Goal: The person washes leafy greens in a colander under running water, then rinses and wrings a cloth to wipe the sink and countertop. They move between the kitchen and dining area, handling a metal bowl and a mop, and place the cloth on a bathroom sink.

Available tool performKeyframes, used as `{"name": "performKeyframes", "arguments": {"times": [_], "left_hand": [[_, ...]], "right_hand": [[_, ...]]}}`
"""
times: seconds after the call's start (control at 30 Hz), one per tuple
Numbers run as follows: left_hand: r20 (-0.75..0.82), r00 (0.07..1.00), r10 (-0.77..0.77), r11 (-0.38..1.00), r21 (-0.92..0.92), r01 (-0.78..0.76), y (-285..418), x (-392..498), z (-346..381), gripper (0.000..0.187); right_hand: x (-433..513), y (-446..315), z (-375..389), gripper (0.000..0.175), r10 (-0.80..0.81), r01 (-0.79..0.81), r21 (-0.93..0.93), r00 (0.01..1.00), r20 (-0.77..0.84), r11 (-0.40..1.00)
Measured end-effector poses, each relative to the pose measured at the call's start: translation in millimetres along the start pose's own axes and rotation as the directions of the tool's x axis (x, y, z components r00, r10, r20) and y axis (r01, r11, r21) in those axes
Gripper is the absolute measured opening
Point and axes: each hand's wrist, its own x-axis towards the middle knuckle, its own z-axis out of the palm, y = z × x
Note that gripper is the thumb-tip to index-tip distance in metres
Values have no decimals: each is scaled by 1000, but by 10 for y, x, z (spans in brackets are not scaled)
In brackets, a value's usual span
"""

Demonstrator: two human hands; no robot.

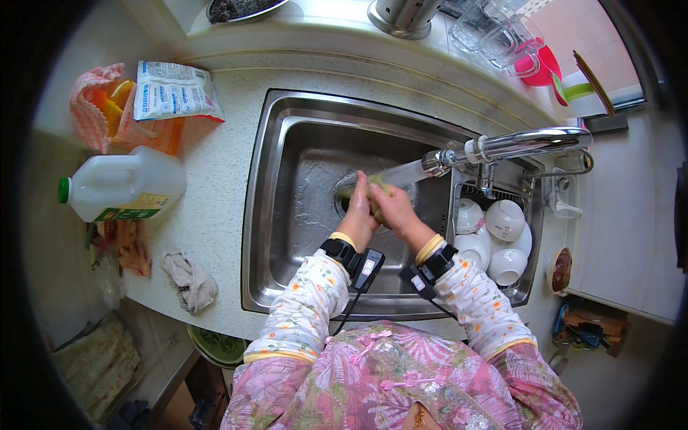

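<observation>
Over the large basin of a stainless steel sink (301, 215), my left hand (360, 209) and my right hand (395, 209) come together around a greenish cloth or sponge-like item (376, 199). Its exact kind is hard to tell, since the fingers cover much of it. A stream of water (400, 174) runs from the chrome faucet (527, 145) onto the hands and the item. Below them, the drain is partly hidden. Wet streaks mark the basin floor.
White bowls (505, 220) stand in the small right basin. Left of the sink are a plastic jug (129, 183), a white packet (174, 91) and a crumpled rag (189, 282). Glass mugs (500, 40) stand on the sill behind. A green basin (217, 344) with leaves sits below the counter.
</observation>
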Motion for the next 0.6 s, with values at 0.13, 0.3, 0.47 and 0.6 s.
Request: {"name": "performKeyframes", "arguments": {"times": [0.13,0.3,0.47,0.6], "left_hand": [[7,986,165,986,11,-165,-25,79,-89,39],[52,978,204,972,108,-209,-67,324,-60,35],[383,796,469,431,688,-585,-124,97,55,24],[658,625,420,-108,720,-686,-142,-186,155,22]], "right_hand": [[-56,42,48,27,2,-4,-65,999,-35,998],[83,254,-384,29,61,-242,-743,963,-262,624],[131,341,-760,32,263,-263,55,965,20,963],[248,308,-817,20,336,-408,319,906,259,855]]}}
